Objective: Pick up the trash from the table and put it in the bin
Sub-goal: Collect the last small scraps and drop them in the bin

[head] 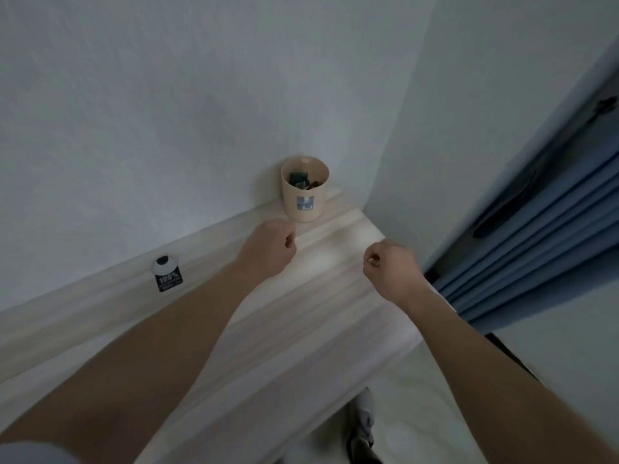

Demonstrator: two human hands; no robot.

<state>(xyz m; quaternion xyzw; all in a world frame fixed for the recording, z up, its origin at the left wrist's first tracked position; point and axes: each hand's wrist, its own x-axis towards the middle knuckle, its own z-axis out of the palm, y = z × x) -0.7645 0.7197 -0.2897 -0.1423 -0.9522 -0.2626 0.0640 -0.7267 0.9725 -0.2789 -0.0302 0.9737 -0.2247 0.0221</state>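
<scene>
A small beige bin (304, 199) stands in the far corner of the pale wooden table (234, 329), with dark scraps inside it. My left hand (269, 247) hovers just in front of the bin, fingers curled closed, nothing visible in it. My right hand (390, 271) hangs over the table's right edge, its fingers pinched together; whether a tiny scrap sits between them is too blurred to tell. A small black and white container (166, 274) marked "100%" stands against the wall at the left.
White walls (167, 112) meet in the corner behind the bin. Blue curtains (536, 236) hang to the right of the table. Below the table's near edge lie a pale floor and a grey foot (363, 423).
</scene>
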